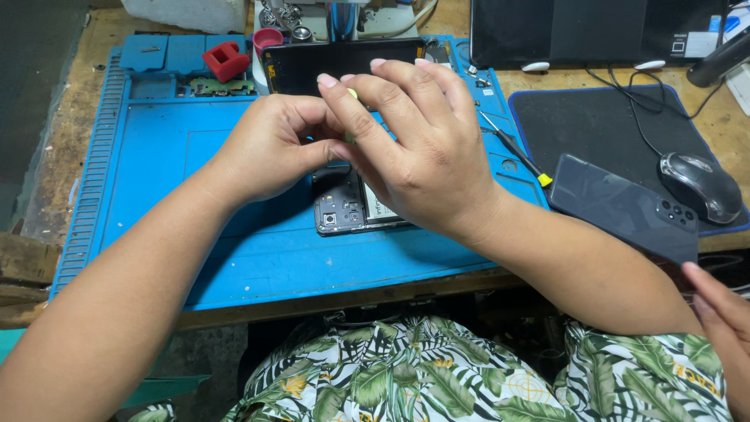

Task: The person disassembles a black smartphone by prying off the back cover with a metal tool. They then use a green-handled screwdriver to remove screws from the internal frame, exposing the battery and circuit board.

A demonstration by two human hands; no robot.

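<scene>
The right hand (426, 148) arches over the middle of the blue silicone repair mat (195, 164), its fingers curled and its thumb and forefinger pinched on a small yellow-green tool (352, 94) of which only the tip shows between the fingers. The left hand (269, 144) meets it from the other side, fingers folded in and its thumb pressed toward the same spot; whether it grips anything of its own cannot be told. Under both hands lies the opened black smartphone (344, 209) with its back removed, camera modules and board showing at its lower end, flat on the mat. The step in hand looks like fine work inside the phone's upper half, prying or loosening a small part. The next move seems to call for a light, steady touch so nothing on the board is scratched. A dark grey phone back cover (625, 207) rests to the right by a black computer mouse (699, 186), a slim yellow-tipped screwdriver (516, 152) lies on the mat's edge, and a red plastic block (226, 61) sits at the back. Another person's hand (723, 312) shows at the far right.
</scene>
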